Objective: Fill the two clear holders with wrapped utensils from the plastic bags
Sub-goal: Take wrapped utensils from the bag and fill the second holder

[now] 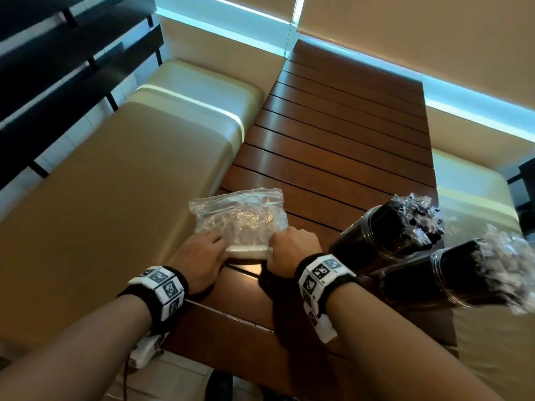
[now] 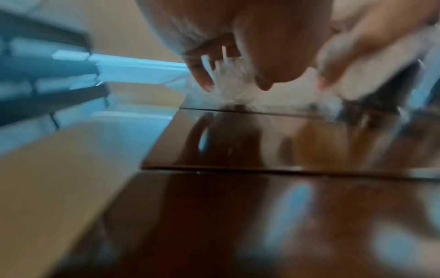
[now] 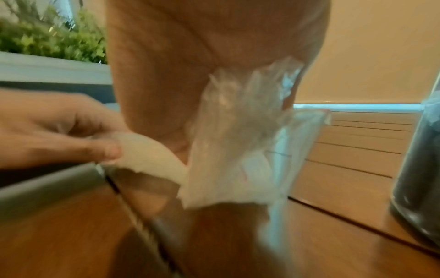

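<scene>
A crumpled clear plastic bag lies on the slatted wooden table, near its front left corner. My left hand pinches the bag's folded near edge from the left. My right hand grips the same edge from the right, fingers curled. Two clear holders stand at the right, both packed with black wrapped utensils whose wrapper tips stick out. In the blurred right wrist view the bag hangs from my right palm, and my left hand pinches its white edge. What the bag holds is unclear.
A beige padded bench runs along the table's left side and another along the right. Dark horizontal slats stand at the far left. A holder stands close beside my right hand. The table's far half is bare wood.
</scene>
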A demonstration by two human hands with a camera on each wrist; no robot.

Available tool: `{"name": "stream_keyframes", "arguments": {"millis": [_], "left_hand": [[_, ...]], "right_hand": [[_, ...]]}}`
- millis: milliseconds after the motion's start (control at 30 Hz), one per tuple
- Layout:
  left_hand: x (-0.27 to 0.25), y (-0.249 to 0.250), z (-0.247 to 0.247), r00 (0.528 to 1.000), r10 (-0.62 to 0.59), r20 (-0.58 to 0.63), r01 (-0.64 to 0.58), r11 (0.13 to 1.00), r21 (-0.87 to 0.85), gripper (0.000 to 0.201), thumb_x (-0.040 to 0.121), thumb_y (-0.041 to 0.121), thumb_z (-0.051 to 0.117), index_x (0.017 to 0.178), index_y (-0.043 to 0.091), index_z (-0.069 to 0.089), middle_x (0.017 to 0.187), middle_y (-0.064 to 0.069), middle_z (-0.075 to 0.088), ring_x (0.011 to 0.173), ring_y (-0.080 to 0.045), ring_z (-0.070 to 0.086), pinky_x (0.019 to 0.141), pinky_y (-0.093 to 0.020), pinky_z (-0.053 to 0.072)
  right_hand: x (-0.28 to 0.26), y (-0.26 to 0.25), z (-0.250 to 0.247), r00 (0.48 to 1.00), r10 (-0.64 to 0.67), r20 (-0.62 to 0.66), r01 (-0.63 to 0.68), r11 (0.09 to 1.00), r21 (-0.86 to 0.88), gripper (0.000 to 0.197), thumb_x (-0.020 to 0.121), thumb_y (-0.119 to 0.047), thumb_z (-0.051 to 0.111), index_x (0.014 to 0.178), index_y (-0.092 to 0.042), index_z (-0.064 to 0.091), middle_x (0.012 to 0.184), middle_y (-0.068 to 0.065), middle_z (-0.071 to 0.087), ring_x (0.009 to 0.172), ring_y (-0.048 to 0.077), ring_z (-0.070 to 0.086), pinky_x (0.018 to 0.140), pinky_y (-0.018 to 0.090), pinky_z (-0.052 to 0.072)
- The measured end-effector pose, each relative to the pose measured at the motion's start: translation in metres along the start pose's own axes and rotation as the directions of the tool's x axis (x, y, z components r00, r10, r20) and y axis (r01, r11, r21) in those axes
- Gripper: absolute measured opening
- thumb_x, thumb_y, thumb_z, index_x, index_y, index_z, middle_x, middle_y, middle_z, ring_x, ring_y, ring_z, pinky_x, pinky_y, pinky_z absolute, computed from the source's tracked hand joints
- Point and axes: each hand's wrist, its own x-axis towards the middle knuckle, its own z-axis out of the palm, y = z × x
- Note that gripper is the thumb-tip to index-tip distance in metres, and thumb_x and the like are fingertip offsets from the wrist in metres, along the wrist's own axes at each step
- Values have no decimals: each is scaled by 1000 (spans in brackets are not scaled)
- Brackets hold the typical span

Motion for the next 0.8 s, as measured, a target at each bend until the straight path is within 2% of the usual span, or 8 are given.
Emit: {"name": "stream_keyframes", "arguments": {"millis": [133,167,233,300,400,533,667,800], "left_hand": [[5,-1,10,981,-154,116,173,968,-181,29,98,29,47,115,10,59,117,-4,41,102,-21,49,97,-37,45],[7,-2,11,969,-201,146,230,948,-219,27,98,25,47,114,8,61,116,-4,40,103,-19,45,101,-37,41],[15,1,9,943,-288,165,326,896,-302,21,97,16,47,98,3,64,110,-5,41,99,-16,41,101,-37,38],[25,4,4,900,-395,184,436,817,-378,21,97,14,46,85,4,60,105,-6,43,89,-16,43,90,-32,39],[36,2,2,855,-474,210,518,794,-319,29,96,21,45,97,-2,63,106,-8,48,87,-17,47,76,-21,30],[34,2,7,883,-433,184,455,885,-99,31,95,27,48,103,4,67,109,-8,45,90,-24,54,79,-30,43],[25,7,4,949,-310,-59,309,951,-17,13,88,22,60,96,11,62,99,-5,48,76,-23,51,62,-35,46],[9,-5,2,992,123,-9,-119,973,198,25,79,41,61,96,22,67,101,-1,61,89,-23,58,75,-39,48]], "right_hand": [[10,3,-20,942,64,328,-81,996,38,33,80,-39,55,106,-22,64,94,-2,59,82,21,59,70,31,48],[11,1,-22,954,50,294,-61,998,29,31,80,-39,55,104,-21,64,95,-3,60,82,21,60,69,31,47],[6,-3,-20,998,-60,17,61,996,-60,31,81,-41,60,106,-21,60,103,-2,62,83,22,62,66,31,45],[-4,-8,-9,952,-233,-198,200,964,-175,47,82,-47,65,119,-22,52,110,1,58,85,24,63,61,33,45],[-17,-10,14,921,-324,-218,257,923,-285,42,82,-46,68,114,-20,57,106,4,60,80,23,63,52,31,42],[-10,1,34,939,-183,-290,119,967,-226,20,77,-34,74,89,-20,66,86,0,63,69,20,61,46,27,39],[1,-3,32,961,-126,-248,100,988,-116,16,86,-27,62,98,-17,65,99,3,62,87,24,60,58,33,47],[5,-3,17,977,-97,-190,101,995,10,21,86,-31,57,101,-22,67,100,0,66,92,24,64,68,34,48]]}}
